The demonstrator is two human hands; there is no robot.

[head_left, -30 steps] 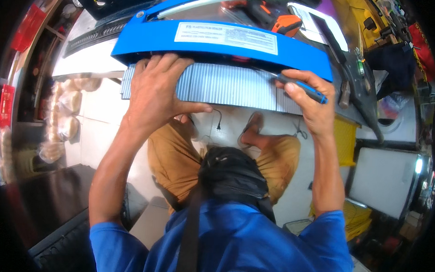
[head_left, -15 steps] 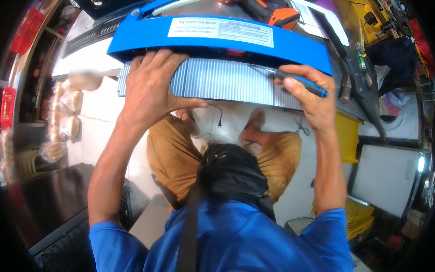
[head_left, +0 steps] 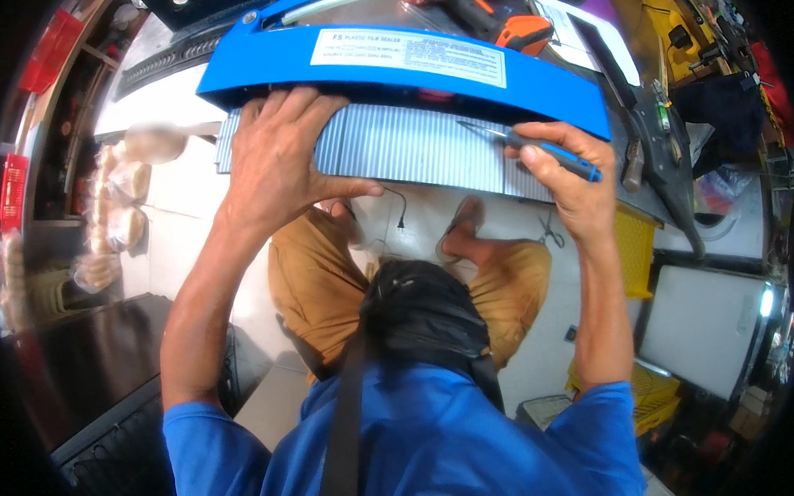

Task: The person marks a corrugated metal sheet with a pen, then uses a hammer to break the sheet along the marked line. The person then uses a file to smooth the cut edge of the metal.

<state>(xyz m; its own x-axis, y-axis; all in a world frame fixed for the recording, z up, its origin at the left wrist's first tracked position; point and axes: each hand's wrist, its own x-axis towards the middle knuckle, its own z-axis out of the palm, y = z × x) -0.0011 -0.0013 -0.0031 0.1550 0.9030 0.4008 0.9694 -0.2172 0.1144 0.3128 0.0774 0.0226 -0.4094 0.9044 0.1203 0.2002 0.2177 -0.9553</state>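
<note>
A blue heat sealer [head_left: 369,50] lies on its side in front of me, its ribbed grey metal base [head_left: 418,148] facing my body. My left hand [head_left: 282,152] grips the sealer at the left, its fingers reaching into the dark gap between blue body and ribbed base. The fingertips are hidden there, and the thumb stretches right across the base. In my right hand [head_left: 566,162] is a screwdriver [head_left: 564,158] with a blue and black handle. Its thin shaft points left over the upper edge of the base, beside the gap; whether the tip touches anything I cannot tell.
An orange and black power tool [head_left: 520,34] lies behind the sealer, near a white paper [head_left: 566,44]. A dark-handled tool [head_left: 632,164] rests at the right. Below the bench, a plug [head_left: 401,222] hangs on its cord and scissors [head_left: 551,231] lie on the floor. Yellow crates [head_left: 637,256] stand at the right.
Both hands keep the same grip. The sealer, hands and screwdriver appear only a few pixels lower and to the right, along with the surroundings.
</note>
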